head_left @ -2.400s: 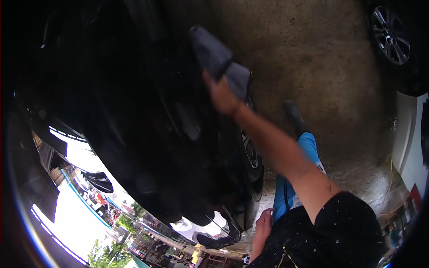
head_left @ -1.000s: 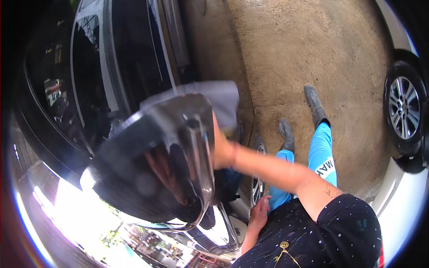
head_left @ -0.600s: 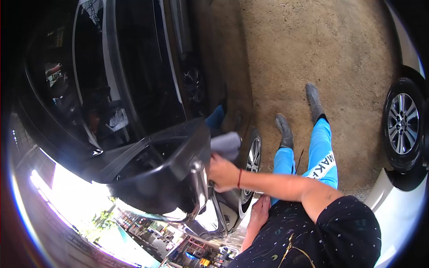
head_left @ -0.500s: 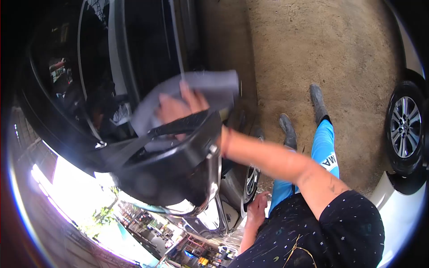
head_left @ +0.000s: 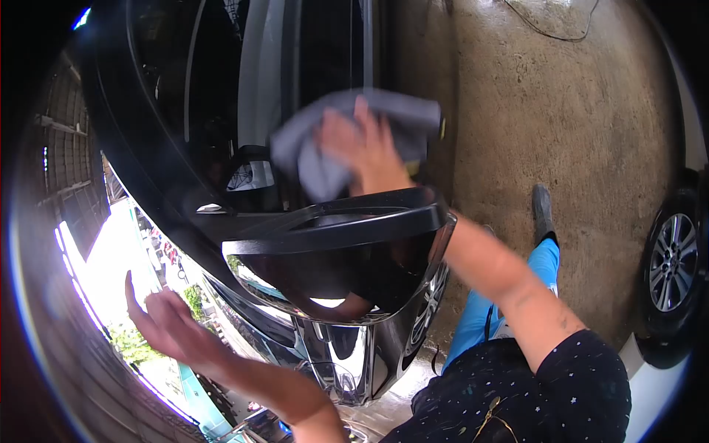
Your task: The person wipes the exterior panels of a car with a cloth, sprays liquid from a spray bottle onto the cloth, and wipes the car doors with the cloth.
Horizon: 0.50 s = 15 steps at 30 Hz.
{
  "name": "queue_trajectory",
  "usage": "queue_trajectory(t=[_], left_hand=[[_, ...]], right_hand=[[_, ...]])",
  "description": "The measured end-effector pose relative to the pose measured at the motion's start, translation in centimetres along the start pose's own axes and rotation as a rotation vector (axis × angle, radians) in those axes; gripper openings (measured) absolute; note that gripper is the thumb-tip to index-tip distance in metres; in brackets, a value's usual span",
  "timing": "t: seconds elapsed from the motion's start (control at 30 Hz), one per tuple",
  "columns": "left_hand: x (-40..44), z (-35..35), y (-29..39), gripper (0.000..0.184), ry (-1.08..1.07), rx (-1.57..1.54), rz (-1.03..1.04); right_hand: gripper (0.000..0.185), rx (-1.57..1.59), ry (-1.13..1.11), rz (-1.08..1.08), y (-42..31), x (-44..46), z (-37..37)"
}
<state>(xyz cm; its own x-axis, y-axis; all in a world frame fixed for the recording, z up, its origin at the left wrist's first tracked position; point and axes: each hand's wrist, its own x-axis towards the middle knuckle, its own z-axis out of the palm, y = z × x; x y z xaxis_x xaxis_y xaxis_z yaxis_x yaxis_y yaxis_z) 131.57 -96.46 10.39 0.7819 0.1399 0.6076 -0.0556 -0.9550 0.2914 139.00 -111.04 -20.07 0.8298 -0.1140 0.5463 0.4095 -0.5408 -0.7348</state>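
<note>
A grey cloth [head_left: 325, 148] lies against the dark side window and door of a black vehicle [head_left: 166, 162]. My right hand [head_left: 365, 148] presses on the cloth with fingers spread over it, slightly blurred, holding it to the surface. The right forearm passes behind the large black side mirror [head_left: 332, 258], which hides part of it. My left hand [head_left: 173, 325] is raised at the lower left beyond the mirror, one finger stretched out and the others partly bent, with nothing visible in it.
Another vehicle's wheel [head_left: 672, 262] stands at the right. A thin dark cable [head_left: 550, 35] lies on the concrete floor [head_left: 546, 111] at the top. Bright daylight and greenery show at lower left, beneath a roof structure [head_left: 63, 148].
My left hand has risen from beside my body to the far lower left. My right hand and the cloth have shifted right and slightly up in view. The camera view has moved too.
</note>
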Motion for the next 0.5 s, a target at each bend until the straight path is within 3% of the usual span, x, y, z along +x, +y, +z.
queue_trajectory(t=[0.03, 0.1, 0.13, 0.17, 0.27, 0.33, 0.37, 0.43, 0.47, 0.5], left_hand=[[3.0, 1.2, 0.0, 0.052, -0.013, 0.083, 0.014], [8.3, 3.4, -0.4, 0.064, -0.08, 0.257, 0.02], [10.6, 4.4, -0.7, 0.072, -0.115, 0.339, 0.027], [12.2, 5.1, -1.3, 0.079, -0.138, 0.412, 0.017], [16.1, 6.6, -2.5, 0.091, -0.271, 0.609, -0.038], [17.1, 6.8, -3.1, 0.087, -0.272, 0.654, -0.012], [17.5, 6.9, -3.1, 0.082, -0.275, 0.701, 0.011], [17.5, 7.0, -1.8, 0.083, -0.312, 0.708, -0.011], [17.6, 7.0, -1.7, 0.083, -0.336, 0.704, -0.034], [17.7, 6.9, -1.7, 0.083, -0.363, 0.701, -0.057]], right_hand=[[0.051, 0.122, 0.03, 0.048, 2.3, 5.1, -2.5], [0.05, 0.009, 0.149, 0.084, 5.4, 9.9, -0.4], [0.055, 0.217, 0.265, 0.174, 3.9, 9.1, -0.5], [0.054, 0.308, 0.181, 0.189, 1.1, 6.4, -2.4], [0.066, -0.307, -0.115, -0.205, -2.0, -8.9, 2.0], [0.071, -0.217, -0.27, -0.339, -2.4, -9.0, -0.1], [0.074, 0.281, -0.383, -0.205, -2.3, -5.0, -3.4], [0.078, 0.203, -0.364, -0.068, 1.1, 4.5, -4.7], [0.086, 0.153, -0.219, -0.033, 4.6, 9.2, -4.0], [0.08, 0.026, -0.069, -0.031, 8.0, 14.2, -3.6]])
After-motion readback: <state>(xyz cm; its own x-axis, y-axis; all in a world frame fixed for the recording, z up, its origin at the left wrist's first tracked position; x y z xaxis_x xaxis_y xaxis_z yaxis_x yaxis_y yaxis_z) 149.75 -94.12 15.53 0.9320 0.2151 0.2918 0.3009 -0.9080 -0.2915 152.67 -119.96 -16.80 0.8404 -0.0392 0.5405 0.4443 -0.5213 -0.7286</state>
